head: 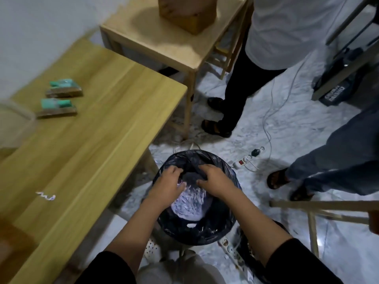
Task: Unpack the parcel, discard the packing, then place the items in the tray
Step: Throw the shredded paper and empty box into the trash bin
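Packing (189,200) in bin (226,226), left hand (168,184), right hand (215,181) over it, palms down

There is a single view, worn on the person's head and pitched steeply forward and down. It hangs close over the bin (205,228) on the floor (287,140), which sits low and centre. Both forearms run up from the bottom edge to the left hand (168,186) and right hand (217,181) at the bin's mouth. The wide lens bows the edges (the surface (92,119) at left curves visibly). Farther up, it takes in a second table (174,44) and bystanders' legs (242,85), smaller and softly smeared.
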`<move>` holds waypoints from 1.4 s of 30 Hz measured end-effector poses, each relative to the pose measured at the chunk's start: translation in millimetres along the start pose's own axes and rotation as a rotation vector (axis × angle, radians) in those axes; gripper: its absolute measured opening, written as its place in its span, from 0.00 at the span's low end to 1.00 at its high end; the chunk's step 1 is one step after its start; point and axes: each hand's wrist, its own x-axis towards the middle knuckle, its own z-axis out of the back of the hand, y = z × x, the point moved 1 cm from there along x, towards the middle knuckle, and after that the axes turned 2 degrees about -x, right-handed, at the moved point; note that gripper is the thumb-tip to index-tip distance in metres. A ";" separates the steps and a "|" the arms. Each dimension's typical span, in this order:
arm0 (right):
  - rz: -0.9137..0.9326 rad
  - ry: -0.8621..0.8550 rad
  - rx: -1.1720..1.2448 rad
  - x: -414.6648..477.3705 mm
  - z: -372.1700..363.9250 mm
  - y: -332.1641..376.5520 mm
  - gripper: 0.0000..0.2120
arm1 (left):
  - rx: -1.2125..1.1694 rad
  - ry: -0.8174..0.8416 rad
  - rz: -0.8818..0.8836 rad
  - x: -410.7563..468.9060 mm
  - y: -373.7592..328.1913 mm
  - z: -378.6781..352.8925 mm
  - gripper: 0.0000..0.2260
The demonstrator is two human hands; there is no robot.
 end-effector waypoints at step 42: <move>0.773 -0.175 0.083 38.6 -74.0 203.8 0.05 | 0.004 -0.665 0.707 -159.0 159.3 50.4 0.29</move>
